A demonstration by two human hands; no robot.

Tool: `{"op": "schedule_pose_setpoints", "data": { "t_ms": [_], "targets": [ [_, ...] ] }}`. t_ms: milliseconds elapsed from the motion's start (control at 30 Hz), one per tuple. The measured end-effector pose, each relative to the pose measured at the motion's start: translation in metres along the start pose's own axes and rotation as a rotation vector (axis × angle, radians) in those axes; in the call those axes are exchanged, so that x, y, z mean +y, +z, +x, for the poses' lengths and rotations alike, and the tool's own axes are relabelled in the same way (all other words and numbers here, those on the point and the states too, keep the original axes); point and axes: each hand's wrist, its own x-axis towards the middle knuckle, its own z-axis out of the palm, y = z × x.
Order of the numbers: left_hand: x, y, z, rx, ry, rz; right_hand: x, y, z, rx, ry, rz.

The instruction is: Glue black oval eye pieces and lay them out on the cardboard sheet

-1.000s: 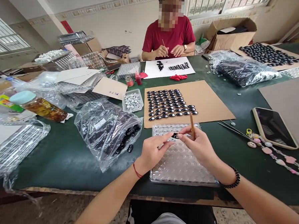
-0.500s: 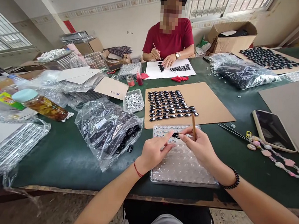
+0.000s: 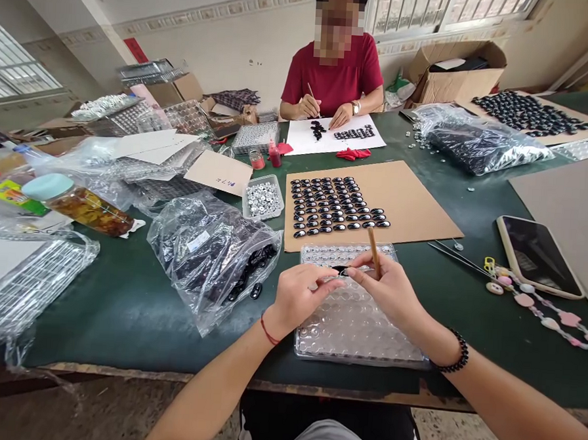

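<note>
Between my two hands, over a clear plastic tray (image 3: 361, 335) with rows of round pockets, is a small glossy black oval piece (image 3: 341, 270). My left hand (image 3: 300, 294) pinches its left end between forefinger and thumb. On its other end close the fingertips of my right hand (image 3: 392, 284), which also keeps a thin wooden stick (image 3: 374, 252) upright in its grip. Small clear round pieces sit in the tray's far pockets. Past the tray, rows of similar black pieces (image 3: 327, 205) lie on a brown board (image 3: 413, 200).
Left of the tray lies a plastic bag (image 3: 199, 241) of black pieces, near a small box (image 3: 263, 213) of silvery round parts. Tweezers (image 3: 462, 260), a phone (image 3: 538, 256) and a beaded strap (image 3: 548, 312) lie right. Across the table a person in red (image 3: 331, 84) works with a thin tool.
My left forefinger has bent down from a raised, pointing pose to the black piece. The stick tilts a little more leftward. Across the table, the co-worker's hands have shifted slightly right.
</note>
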Motion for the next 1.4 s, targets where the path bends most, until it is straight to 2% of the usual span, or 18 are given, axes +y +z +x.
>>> {"op": "schedule_pose_setpoints", "data": {
  "t_ms": [133,233,433,500,633,700,833,933,1033,1133,1200,1267,1400],
  "targets": [
    [-0.002,0.002,-0.003,-0.11,-0.116,0.091,-0.001,0.002,-0.003,-0.028,0.019,-0.043],
    [-0.003,0.004,-0.006,-0.153,-0.146,0.171,0.0,0.004,-0.005,-0.015,-0.019,-0.13],
    [-0.001,0.005,-0.006,-0.135,-0.034,0.269,-0.002,0.006,-0.007,0.042,-0.138,-0.283],
    [0.002,0.005,-0.006,-0.142,-0.033,0.249,-0.002,0.006,-0.007,0.047,-0.167,-0.313],
    [0.01,0.005,-0.005,-0.203,-0.244,0.053,-0.001,0.006,-0.007,0.031,-0.181,-0.311],
    [0.013,0.005,-0.004,-0.208,-0.347,-0.039,0.0,0.005,-0.005,0.027,-0.148,-0.272],
    [0.013,0.004,-0.002,-0.184,-0.467,-0.179,0.0,0.001,-0.002,0.001,-0.041,-0.101],
    [0.005,-0.001,0.004,-0.111,-0.674,-0.504,-0.003,-0.008,0.003,0.037,-0.013,-0.026],
    [-0.004,-0.01,0.013,0.095,-0.953,-1.013,-0.003,-0.027,0.023,0.158,-0.045,-0.076],
    [-0.009,-0.018,0.02,0.301,-1.186,-1.373,0.008,-0.054,0.065,0.308,-0.121,-0.254],
    [-0.009,-0.019,0.02,0.364,-1.287,-1.454,0.022,-0.075,0.099,0.372,-0.136,-0.414],
    [-0.009,-0.018,0.019,0.373,-1.319,-1.464,0.041,-0.093,0.128,0.349,-0.102,-0.548],
    [-0.012,-0.012,0.015,0.331,-1.352,-1.4,0.077,-0.113,0.16,0.293,-0.068,-0.627]
  ]
}}
